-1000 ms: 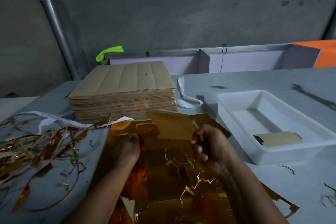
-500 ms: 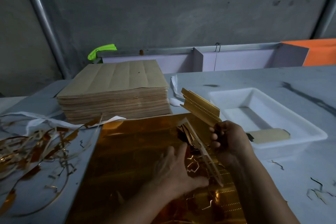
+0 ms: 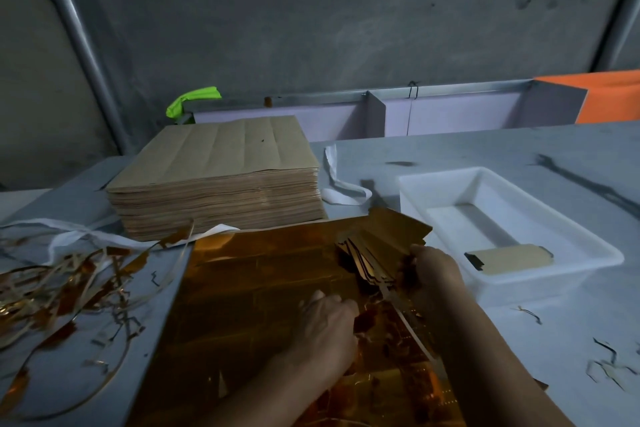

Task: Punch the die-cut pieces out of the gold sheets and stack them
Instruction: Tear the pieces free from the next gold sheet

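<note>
Floppy gold die-cut pieces (image 3: 391,236) are grasped at their near ends by the right hand (image 3: 433,270); the grip of the left hand (image 3: 329,319) on the flimsy gold sheet (image 3: 259,270) cannot be told.

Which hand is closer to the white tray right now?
Right. The right hand, gripping a fan of gold pieces, is just beside the near-left wall of the white tray. The left hand is on the gold sheet, farther left of it.

Since 1 second ago the gold sheet (image 3: 263,270) got laid flat, right hand (image 3: 433,274) dropped its fan of pieces (image 3: 384,239) low, and left hand (image 3: 325,322) slid over to the torn bit.
</note>
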Available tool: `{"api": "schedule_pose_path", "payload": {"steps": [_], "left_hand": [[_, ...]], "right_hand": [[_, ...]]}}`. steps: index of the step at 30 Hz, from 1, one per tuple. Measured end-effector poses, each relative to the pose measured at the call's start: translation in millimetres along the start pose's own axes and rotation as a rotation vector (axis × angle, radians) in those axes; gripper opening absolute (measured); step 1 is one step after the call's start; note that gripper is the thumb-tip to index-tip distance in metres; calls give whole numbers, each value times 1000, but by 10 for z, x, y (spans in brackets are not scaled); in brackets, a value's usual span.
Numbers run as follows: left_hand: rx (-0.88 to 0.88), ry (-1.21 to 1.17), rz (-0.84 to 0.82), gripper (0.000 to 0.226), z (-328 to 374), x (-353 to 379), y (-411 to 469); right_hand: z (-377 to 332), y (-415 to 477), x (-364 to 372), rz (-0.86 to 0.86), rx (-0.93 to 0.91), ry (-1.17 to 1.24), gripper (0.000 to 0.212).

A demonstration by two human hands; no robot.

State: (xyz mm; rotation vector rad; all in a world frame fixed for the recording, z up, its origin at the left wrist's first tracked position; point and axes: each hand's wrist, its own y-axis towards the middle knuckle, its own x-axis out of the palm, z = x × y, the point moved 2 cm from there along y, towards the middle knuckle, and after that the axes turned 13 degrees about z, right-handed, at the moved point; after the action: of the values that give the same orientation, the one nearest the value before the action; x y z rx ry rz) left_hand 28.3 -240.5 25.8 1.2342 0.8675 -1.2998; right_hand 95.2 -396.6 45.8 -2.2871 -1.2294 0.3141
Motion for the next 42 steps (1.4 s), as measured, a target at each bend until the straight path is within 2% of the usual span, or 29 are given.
{"api": "schedule_pose_path", "payload": {"steps": [4, 9, 10, 12, 14, 15, 18, 22, 25, 27, 30, 34, 38, 42], "left_hand": [[-23, -61, 26, 29, -67, -84, -4], [-167, -180, 98, 27, -299, -265, 50], [-209, -200, 104, 25, -361, -300, 76], [-296, -250, 108, 18, -482, -374, 121], [-383, -336, 108, 12, -582, -423, 167], [-432, -395, 113, 11, -621, -442, 190], [-590, -641, 130, 18, -714, -496, 225], [-810, -984, 191, 19, -913, -574, 209], [-937, -1158, 291, 15, -1111, -614, 199], [-1008, -1271, 339, 13, -1219, -621, 192], [-1125, -1414, 371, 8, -1332, -591, 172], [-1237, -1481, 368, 7, -1380, -504, 132], [-1232, -1463, 334, 9, -1359, -436, 113], [-1159, -1369, 213, 14, -1234, -413, 125]], "right_hand": [[26, 60, 55, 34, -10, -125, 26], [20, 14, 44, -65, -30, -353, 14], [23, 15, 35, -80, -109, -463, 17], [27, 42, 21, -54, -397, -789, 27], [2, -5, 7, -14, -633, -1003, 43], [-14, -40, 8, -26, -674, -1037, 48], [-6, -140, 37, -99, -652, -1112, 53], [5, -171, -61, 70, -807, -1370, 33], [13, -154, -191, 56, -803, -1497, 17], [26, -170, -264, 20, -774, -1596, 16], [32, -184, -325, -9, -789, -1665, 8], [25, -206, -348, 8, -829, -1702, 21], [-6, -250, -333, 34, -885, -1731, 21], [3, -317, -232, -11, -919, -1689, 20]]}}
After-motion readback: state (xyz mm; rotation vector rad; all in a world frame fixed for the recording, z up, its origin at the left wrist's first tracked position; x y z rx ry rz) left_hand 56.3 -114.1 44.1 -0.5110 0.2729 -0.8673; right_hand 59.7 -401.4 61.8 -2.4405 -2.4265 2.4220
